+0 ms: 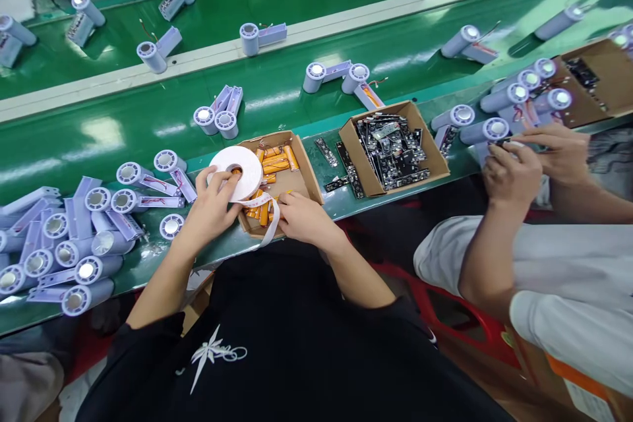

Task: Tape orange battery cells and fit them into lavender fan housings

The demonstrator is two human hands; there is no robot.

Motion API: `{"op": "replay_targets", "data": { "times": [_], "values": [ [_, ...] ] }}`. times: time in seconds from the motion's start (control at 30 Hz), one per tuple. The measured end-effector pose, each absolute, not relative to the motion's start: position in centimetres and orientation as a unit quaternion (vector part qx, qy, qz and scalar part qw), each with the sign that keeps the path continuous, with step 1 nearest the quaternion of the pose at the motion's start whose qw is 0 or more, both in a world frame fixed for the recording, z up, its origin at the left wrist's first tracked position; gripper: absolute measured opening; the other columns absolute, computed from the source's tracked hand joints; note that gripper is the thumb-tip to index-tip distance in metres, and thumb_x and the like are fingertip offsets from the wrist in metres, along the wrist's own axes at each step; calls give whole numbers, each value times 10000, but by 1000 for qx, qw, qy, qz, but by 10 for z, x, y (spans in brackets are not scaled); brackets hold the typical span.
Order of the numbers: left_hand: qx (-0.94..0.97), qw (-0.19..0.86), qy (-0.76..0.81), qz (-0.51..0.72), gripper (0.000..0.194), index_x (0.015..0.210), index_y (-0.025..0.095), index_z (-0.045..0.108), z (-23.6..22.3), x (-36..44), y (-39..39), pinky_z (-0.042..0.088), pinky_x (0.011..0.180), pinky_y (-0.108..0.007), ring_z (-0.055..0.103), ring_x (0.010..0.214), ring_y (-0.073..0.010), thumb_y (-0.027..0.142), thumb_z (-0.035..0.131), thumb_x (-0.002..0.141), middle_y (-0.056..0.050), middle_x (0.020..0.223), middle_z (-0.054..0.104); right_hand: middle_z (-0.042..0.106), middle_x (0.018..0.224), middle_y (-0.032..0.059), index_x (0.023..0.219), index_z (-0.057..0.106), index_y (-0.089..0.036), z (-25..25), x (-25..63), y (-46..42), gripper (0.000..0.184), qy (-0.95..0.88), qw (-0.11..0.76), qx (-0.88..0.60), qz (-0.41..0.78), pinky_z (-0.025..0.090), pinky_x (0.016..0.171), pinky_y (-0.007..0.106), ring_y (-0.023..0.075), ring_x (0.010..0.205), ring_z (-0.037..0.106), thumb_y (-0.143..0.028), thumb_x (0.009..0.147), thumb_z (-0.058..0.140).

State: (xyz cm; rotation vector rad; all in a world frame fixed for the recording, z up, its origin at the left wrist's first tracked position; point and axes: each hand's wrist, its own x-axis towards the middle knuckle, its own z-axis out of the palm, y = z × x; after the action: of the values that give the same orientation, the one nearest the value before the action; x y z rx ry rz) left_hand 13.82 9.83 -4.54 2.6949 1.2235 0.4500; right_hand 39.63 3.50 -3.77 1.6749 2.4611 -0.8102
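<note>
My left hand point(210, 206) grips a white roll of tape point(238, 170), fingers curled round its rim and into its core. A loose strip of tape point(270, 221) runs from the roll down to my right hand point(302, 216), which is closed in a pinch on the strip's end. Both hands hover over a small cardboard box point(302, 171) holding several orange cylindrical cells point(277, 161), at the near edge of the green bench.
A heap of pale lilac fan housings point(74, 237) lies to my left, with more scattered on the green conveyor point(297, 105). A cardboard box of black circuit boards point(393, 148) stands on my right. A co-worker's hands point(524, 165) work on lilac housings further right.
</note>
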Motion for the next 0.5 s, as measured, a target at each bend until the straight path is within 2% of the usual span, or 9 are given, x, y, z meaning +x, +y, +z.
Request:
{"op": "replay_targets", "data": {
  "times": [0.07,0.13,0.23,0.3,0.4,0.5],
  "values": [
    [897,76,408,152,544,1552,169,572,-46,138,99,397,1273,-690,386,1474,-442,283,625,1022,-184,1398,610,758,1327,146,1263,776,-149,-35,404,34,284,806,26,526,-269,505,1164,361,278,1312,667,-208,1076,571],
    [896,78,409,154,541,1546,170,576,-46,137,99,395,1273,-690,383,1473,-441,286,627,1020,-185,1397,611,784,1285,145,1230,785,-147,-31,409,34,265,790,45,552,-263,520,1136,366,282,1260,711,-238,1077,589],
    [895,87,411,152,548,1542,171,581,-45,137,99,384,1275,-702,377,1475,-441,278,634,1007,-194,1399,611,817,1206,151,1177,801,-177,-24,409,34,321,746,93,614,-239,584,982,383,314,1146,772,-428,1080,626],
    [892,97,414,150,572,1545,183,583,-45,137,99,377,1276,-709,373,1480,-440,257,652,982,-195,1398,610,819,1223,159,1192,797,-194,-22,405,33,373,743,104,621,-226,594,924,378,327,1152,777,-510,1063,645],
    [891,105,415,154,603,1551,195,583,-46,138,99,372,1279,-708,373,1489,-440,234,671,956,-191,1397,610,816,1217,182,1246,774,-165,-25,398,29,378,750,105,616,-218,595,892,385,338,1143,780,-468,1063,641],
    [888,111,416,161,607,1560,195,579,-48,141,100,355,1278,-719,368,1489,-446,242,669,962,-194,1400,609,794,1251,191,1299,761,-137,-31,392,28,355,776,92,588,-210,583,939,399,339,1203,747,-373,1067,632]
  ]
}}
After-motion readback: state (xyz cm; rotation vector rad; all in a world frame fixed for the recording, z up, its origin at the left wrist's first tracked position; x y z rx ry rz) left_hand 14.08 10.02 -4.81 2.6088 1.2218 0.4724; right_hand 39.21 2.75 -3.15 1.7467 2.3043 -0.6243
